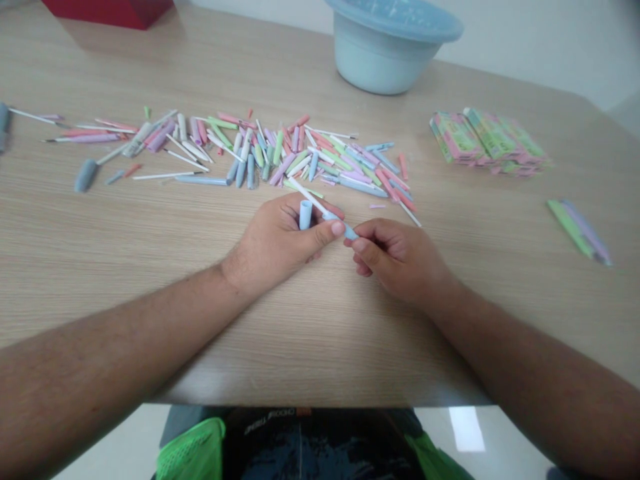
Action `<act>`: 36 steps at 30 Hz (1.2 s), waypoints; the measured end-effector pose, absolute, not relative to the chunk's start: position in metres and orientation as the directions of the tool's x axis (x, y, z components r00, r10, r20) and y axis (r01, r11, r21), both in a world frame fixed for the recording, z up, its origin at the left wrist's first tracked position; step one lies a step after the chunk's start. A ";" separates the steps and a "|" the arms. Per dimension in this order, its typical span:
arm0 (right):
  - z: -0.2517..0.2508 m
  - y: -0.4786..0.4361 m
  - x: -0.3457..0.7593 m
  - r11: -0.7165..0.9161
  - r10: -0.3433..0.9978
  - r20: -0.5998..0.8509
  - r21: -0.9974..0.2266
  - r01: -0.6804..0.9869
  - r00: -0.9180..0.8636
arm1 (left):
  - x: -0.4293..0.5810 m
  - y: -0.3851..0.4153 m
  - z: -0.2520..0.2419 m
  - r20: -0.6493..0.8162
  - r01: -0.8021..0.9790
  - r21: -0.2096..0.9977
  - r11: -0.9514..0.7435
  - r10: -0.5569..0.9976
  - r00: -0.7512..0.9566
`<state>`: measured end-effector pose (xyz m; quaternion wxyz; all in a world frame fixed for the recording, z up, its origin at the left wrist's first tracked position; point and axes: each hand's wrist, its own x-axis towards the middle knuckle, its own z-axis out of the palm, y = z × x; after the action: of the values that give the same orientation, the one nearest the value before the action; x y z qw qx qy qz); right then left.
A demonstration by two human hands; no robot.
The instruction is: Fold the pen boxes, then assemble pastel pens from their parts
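A light-blue pen piece (pixel 350 232) sits near the centre of the frame, slanting from upper left to lower right, with a slim white rod (pixel 305 192) rising in line from its upper end; the thumb covers part of it, so I cannot tell how deep the rod is seated. The left hand (pixel 275 233) has its grip clamped on the piece between thumb and fingers, and a light-blue cap (pixel 305 215) stands upright in the same hand, behind the thumb. The right hand (pixel 400 257) has its grip pinched on the piece's lower right end. Just above the hands, a loose band of pastel pen parts (pixel 300 153) stretches from the left edge to right of centre across the wood-grain worktop (pixel 250 360), in pink, purple, green, blue and white. A green and a purple pen (pixel 580 232) lie side by side at the right, below stacked green-and-pink packs (pixel 487 143). A light-blue basin (pixel 380 63) stands at the top, right of centre, and part of a red box (pixel 110 10) shows in the upper left corner.
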<state>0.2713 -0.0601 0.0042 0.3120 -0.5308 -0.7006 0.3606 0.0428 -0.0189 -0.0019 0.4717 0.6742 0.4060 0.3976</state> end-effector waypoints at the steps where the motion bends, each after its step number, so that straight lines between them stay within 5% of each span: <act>1: 0.004 -0.060 0.271 0.121 0.970 0.003 -0.876 0.467 -0.244 | 0.042 -0.019 -0.001 0.157 0.175 0.957 -0.233 0.919 0.361; 10: -0.003 -0.056 0.270 -0.228 0.885 -0.232 -0.972 0.058 -0.403 | 0.041 -0.017 0.002 0.165 0.142 0.959 -0.247 0.888 0.430; 21: 0.000 -0.056 0.271 0.072 0.970 -0.026 -0.920 0.386 -0.242 | 0.042 -0.016 -0.004 0.232 0.162 0.936 -0.313 0.893 0.386; 36: -0.010 -0.056 0.274 -0.276 0.859 -0.231 -0.961 -0.034 -0.457 | 0.040 -0.016 -0.003 0.229 0.138 0.936 -0.324 0.858 0.459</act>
<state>0.2738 -0.0558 -0.0096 0.3250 -0.4074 -0.5065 0.6870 0.0404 -0.0158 -0.0033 0.4660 0.7159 0.3479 0.3865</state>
